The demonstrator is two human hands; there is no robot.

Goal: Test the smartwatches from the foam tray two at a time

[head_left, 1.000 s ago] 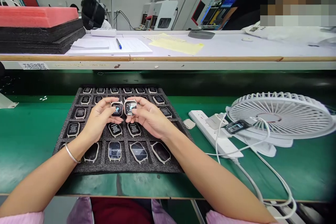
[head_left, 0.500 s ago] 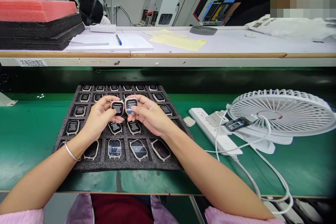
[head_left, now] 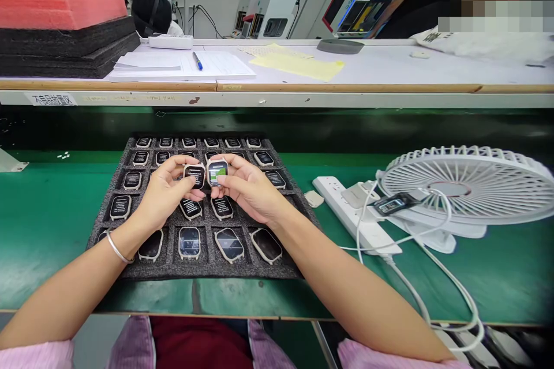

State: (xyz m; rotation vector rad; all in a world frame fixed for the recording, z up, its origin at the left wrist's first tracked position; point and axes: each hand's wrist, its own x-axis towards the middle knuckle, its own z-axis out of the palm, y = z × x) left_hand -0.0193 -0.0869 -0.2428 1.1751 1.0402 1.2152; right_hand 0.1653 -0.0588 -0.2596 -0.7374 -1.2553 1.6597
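My left hand (head_left: pixel 162 195) is closed round a strapless watch body (head_left: pixel 194 175) whose dark screen shows white text. My right hand (head_left: pixel 247 189) grips a second watch body (head_left: pixel 217 172) beside it, its screen lit partly green. Both are held just above the middle of a black foam tray (head_left: pixel 142 268) on the green bench. The tray's pockets hold several more watch bodies, the far rows showing text screens, the near row (head_left: pixel 189 242) dark. A thin bangle circles my left wrist.
To the right lie a white power strip (head_left: pixel 346 207), a white desk fan (head_left: pixel 467 187) laid flat, and looping white cables (head_left: pixel 450 291). A raised shelf behind carries papers, a pen (head_left: pixel 197 61), yellow sheets and stacked foam trays (head_left: pixel 64 34). Other people sit beyond.
The watch in my right hand has switched from a text screen to a partly green one. Both hands stay almost where they were above the tray.
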